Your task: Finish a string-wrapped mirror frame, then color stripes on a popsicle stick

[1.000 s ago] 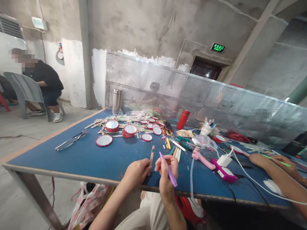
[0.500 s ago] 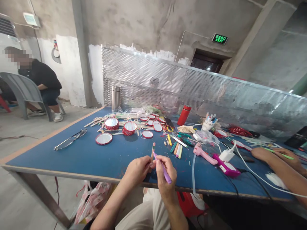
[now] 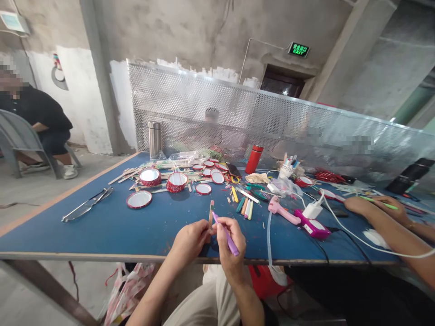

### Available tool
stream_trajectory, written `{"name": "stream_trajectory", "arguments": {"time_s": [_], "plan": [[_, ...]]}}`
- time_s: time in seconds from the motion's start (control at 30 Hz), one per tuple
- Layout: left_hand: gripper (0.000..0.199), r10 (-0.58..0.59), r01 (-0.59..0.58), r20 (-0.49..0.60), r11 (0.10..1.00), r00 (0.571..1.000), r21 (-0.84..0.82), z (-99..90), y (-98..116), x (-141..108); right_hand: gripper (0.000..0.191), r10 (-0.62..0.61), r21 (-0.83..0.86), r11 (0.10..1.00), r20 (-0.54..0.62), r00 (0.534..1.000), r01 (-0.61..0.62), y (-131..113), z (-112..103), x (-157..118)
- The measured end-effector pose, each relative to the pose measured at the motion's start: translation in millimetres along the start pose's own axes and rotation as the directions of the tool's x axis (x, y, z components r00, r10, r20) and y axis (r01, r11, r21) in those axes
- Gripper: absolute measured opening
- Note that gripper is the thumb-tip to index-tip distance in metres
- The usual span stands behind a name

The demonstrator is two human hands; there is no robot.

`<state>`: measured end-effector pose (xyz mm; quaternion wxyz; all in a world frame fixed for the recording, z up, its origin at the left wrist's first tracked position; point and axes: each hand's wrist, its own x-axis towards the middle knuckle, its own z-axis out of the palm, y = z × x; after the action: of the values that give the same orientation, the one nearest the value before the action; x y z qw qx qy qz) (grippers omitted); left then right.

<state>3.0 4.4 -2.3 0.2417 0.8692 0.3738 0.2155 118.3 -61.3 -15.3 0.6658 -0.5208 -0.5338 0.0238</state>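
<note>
My left hand (image 3: 190, 242) pinches a flat wooden craft stick (image 3: 211, 212) upright between its fingers, over the front edge of the blue table (image 3: 102, 231). My right hand (image 3: 231, 242) grips a purple marker (image 3: 227, 240) slanted across the fingers. The marker's tip meets the stick or sits very close to it, just above my left fingertips. The lower end of the stick is hidden by those fingers.
Red-rimmed round drum frames (image 3: 149, 177), craft sticks and short coloured sticks lie on the table. A pink glue gun (image 3: 283, 212) and a magenta device (image 3: 311, 230) sit to my right. A co-worker's hands (image 3: 372, 206) hold a green-tipped stick beyond them. A perforated metal screen (image 3: 238, 108) stands behind.
The marker tip has moved left from beside the stick to against it, and my hands have drawn closer together. The whole scene has shifted left in view as my head turned.
</note>
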Motion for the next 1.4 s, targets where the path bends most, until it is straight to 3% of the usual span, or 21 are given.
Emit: {"name": "stream_trajectory", "arguments": {"time_s": [0.57,0.8,1.17,1.4], "plan": [[0.019,0.003,-0.003,-0.006,1.0,1.0,0.0,0.5,-0.1,-0.2,0.011,0.02,0.027,0.999,0.049,0.999,-0.021,3.1,0.0,-0.8],[0.02,-0.002,0.002,0.007,1.0,1.0,-0.007,-0.5,0.9,-0.3,0.012,0.078,0.067,0.995,-0.056,0.995,-0.074,3.1,1.6,-2.3],[0.017,0.007,-0.007,0.003,1.0,1.0,-0.014,-0.2,1.0,0.1,0.012,0.05,0.062,0.997,0.037,0.998,-0.052,1.8,0.0,-1.1],[0.021,0.003,-0.003,0.004,0.999,1.0,-0.038,-1.0,1.8,-0.6,0.011,0.055,0.079,0.995,-0.02,0.998,-0.053,0.9,0.4,-2.4]]}}
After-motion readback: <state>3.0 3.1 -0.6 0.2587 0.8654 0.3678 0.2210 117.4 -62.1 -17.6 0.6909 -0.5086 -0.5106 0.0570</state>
